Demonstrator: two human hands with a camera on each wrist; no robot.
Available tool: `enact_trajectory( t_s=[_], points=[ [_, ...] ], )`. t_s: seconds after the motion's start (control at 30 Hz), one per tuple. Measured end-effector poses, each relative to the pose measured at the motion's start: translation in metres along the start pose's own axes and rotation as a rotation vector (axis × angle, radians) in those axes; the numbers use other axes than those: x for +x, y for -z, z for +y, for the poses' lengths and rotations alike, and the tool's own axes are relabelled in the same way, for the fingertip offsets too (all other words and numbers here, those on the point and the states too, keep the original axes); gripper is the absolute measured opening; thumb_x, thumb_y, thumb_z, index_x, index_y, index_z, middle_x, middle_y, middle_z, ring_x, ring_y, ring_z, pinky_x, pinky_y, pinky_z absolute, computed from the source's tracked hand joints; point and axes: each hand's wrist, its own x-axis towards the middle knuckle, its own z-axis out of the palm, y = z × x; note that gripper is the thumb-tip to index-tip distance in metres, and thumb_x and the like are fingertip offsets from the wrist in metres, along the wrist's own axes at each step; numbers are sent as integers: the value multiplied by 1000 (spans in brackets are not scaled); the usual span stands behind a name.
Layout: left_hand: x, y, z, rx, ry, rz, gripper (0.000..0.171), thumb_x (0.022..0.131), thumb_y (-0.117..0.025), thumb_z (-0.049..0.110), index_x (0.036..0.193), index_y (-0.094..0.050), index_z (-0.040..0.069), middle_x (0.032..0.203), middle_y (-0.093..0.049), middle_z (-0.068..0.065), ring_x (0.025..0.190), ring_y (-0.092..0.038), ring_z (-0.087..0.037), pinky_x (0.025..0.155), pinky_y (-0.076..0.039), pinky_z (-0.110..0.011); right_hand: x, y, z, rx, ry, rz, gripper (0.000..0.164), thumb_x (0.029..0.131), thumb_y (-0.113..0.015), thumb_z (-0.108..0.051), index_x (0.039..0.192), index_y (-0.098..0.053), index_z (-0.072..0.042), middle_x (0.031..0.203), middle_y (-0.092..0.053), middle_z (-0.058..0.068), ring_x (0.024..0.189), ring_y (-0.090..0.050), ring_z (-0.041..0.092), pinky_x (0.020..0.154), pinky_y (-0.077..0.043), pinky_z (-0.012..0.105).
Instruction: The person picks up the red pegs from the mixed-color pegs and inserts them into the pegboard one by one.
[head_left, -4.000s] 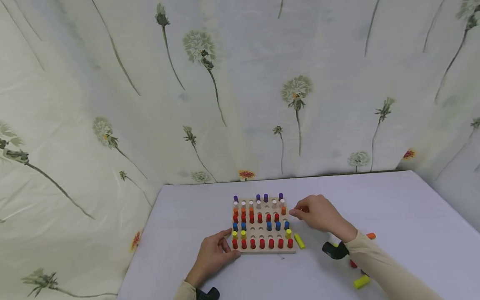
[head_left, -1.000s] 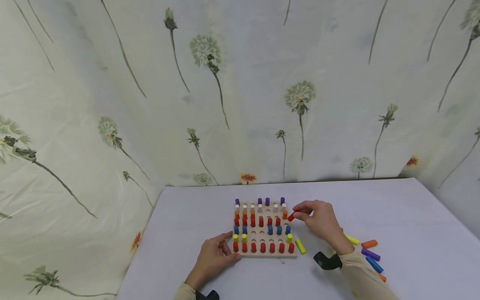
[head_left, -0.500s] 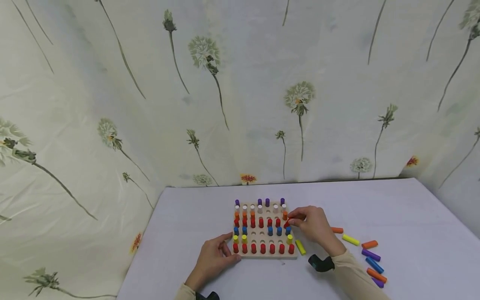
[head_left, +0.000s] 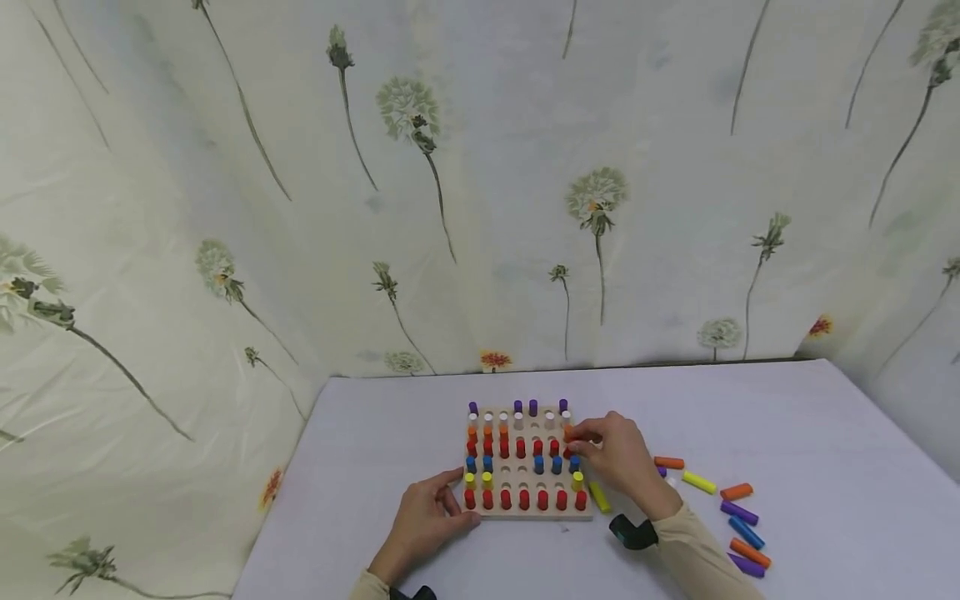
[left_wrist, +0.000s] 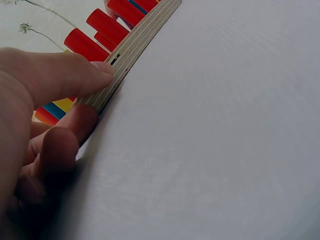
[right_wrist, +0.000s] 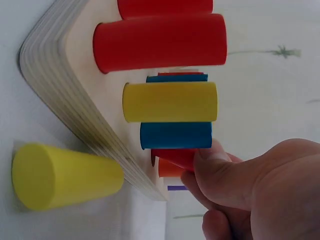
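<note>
A wooden pegboard (head_left: 514,471) stands on the table with rows of coloured pegs upright in it. My left hand (head_left: 426,521) grips its near left corner, thumb (left_wrist: 85,75) on the front edge and fingers curled at the left side. At the right edge my right hand (head_left: 618,450) pinches a red peg (right_wrist: 175,156) between thumb and fingers. That peg leans slightly, its lower end at a hole beyond the blue peg (right_wrist: 175,135) in the right wrist view. How deep it sits is hidden. A loose yellow peg (right_wrist: 65,175) lies beside the board.
More loose pegs lie on the table to the right, among them an orange peg (head_left: 750,552), a blue peg (head_left: 746,532) and a purple peg (head_left: 739,512). A flowered cloth (head_left: 487,208) hangs behind the table. Several board holes hold no peg.
My right hand has brought the red peg from above the board's right edge down and left to the end of the red row. The left hand has kept its place at the corner.
</note>
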Motion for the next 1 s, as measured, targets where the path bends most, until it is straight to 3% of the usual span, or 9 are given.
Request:
enact_trajectory(
  t_s=[0.47,0.7,0.83,1.0],
  points=[
    [-1,4,0,-15,-29,10,71,84,-89,35,142,-66,2,71,-64,10,57,-49,-2,52,-34,-20,1,-2,-7,-154,92,58,9,88,-86,-8,97,-84,-10,86,-75,0,81,-50,16,71,-45,30],
    [-1,2,-1,-12,-38,22,70,84,-90,34,141,-66,3,70,-64,11,58,-49,-1,54,-35,-20,1,-14,-7,-226,200,106,9,85,-89,-12,93,-84,-13,75,-69,-6,78,-45,12,68,-46,25],
    [0,1,-1,-16,-32,8,70,84,-90,37,142,-66,4,70,-64,11,59,-50,-2,55,-37,-20,-2,-16,-3,-209,205,156,10,82,-91,-10,89,-84,-13,74,-68,-7,76,-44,11,66,-44,26],
    [-1,4,-1,-3,-21,5,71,84,-89,38,141,-67,4,70,-64,11,59,-50,-2,55,-37,-20,-5,-21,-4,-214,190,138,11,83,-90,-10,92,-84,-12,75,-68,-5,78,-46,12,68,-47,26]
  ],
)
